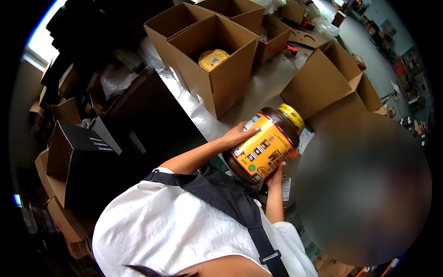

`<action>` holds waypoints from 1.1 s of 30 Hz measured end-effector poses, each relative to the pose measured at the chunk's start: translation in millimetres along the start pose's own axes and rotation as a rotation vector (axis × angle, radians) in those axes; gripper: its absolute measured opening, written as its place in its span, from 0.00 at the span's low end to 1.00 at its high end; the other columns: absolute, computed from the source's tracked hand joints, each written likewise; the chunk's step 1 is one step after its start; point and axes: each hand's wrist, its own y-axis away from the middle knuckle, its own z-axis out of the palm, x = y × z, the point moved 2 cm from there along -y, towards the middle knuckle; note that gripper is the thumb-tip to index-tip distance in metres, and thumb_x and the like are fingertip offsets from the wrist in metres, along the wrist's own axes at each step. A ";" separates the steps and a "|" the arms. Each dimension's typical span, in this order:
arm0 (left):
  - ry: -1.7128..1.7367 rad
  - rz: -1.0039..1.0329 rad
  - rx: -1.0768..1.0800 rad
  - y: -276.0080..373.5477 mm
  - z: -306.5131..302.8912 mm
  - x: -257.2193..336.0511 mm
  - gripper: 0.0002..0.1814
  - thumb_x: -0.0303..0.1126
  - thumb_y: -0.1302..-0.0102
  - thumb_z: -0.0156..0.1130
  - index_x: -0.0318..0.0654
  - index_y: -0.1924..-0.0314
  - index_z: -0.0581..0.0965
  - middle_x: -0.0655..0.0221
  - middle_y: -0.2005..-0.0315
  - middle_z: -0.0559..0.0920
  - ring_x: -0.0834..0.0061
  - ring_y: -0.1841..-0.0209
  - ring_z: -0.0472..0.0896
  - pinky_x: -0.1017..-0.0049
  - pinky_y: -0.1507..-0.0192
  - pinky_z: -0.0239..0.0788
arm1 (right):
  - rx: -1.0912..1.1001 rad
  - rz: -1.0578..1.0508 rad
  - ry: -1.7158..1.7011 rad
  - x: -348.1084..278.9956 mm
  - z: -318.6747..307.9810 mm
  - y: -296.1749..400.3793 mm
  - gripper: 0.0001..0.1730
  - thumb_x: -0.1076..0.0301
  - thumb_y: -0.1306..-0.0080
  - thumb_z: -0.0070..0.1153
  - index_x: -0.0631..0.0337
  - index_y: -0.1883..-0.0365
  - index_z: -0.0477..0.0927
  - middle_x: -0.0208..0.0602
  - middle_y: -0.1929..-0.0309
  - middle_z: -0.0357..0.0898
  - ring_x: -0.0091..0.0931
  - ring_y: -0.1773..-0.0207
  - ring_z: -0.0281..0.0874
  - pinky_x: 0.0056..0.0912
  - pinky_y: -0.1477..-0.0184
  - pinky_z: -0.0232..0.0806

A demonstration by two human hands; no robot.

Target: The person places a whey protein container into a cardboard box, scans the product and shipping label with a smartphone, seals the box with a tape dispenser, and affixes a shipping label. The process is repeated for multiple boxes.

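A large dark brown plastic jar (263, 145) with a yellow lid and an orange and yellow printed label is held tilted in front of my body. My left hand (239, 134) grips its upper left side, the thumb lying across the label. Under the lower right side is my right hand (276, 175), its fingers partly hidden by the jar. Beyond the jar stands an open cardboard box (228, 81), with a yellow round lid (213, 59) visible inside it. Another open cardboard box (315, 86) leans at an angle to the right of the jar.
The boxes stand on a shiny metal-topped table (266, 83). A smaller cardboard box (275, 38), a red-handled tool (291, 49) and plastic wrap (325, 27) lie farther back. A black cardboard box (86, 152) is at the left. A blurred round patch hides the lower right.
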 end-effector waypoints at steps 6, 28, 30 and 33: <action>-0.342 0.873 0.026 71.9 -36.1 172.5 0.60 0.69 0.48 0.66 0.29 0.28 0.60 0.44 0.35 0.69 0.49 0.32 0.67 0.58 0.30 0.56 | -0.077 -0.306 -0.036 -114.4 101.6 4.6 0.51 0.37 0.43 0.68 0.56 0.29 0.65 0.35 0.30 0.68 0.35 0.30 0.67 0.43 0.31 0.63; 0.529 0.906 0.304 -3.3 -502.9 275.1 0.31 0.55 0.23 0.45 0.40 0.33 0.69 0.62 0.37 0.75 0.68 0.35 0.72 0.67 0.33 0.64 | -0.608 -1.072 1.415 -90.7 579.0 -267.2 0.59 0.62 0.63 0.85 0.65 0.33 0.65 0.43 0.36 0.73 0.35 0.31 0.69 0.38 0.31 0.62; 0.585 0.819 0.327 -7.7 -499.7 265.0 0.26 0.48 0.23 0.47 0.37 0.35 0.70 0.60 0.40 0.75 0.67 0.38 0.74 0.64 0.37 0.67 | -0.605 -0.857 1.379 -84.0 574.4 -277.1 0.71 0.60 0.67 0.87 0.62 0.27 0.55 0.46 0.31 0.66 0.40 0.27 0.62 0.41 0.27 0.57; 0.479 0.737 0.406 -29.1 -505.2 242.1 0.32 0.56 0.22 0.42 0.39 0.31 0.68 0.64 0.36 0.74 0.69 0.36 0.72 0.70 0.33 0.61 | -0.483 -0.895 1.400 -73.5 570.0 -279.3 0.77 0.59 0.68 0.87 0.61 0.24 0.48 0.50 0.29 0.64 0.41 0.26 0.61 0.41 0.25 0.56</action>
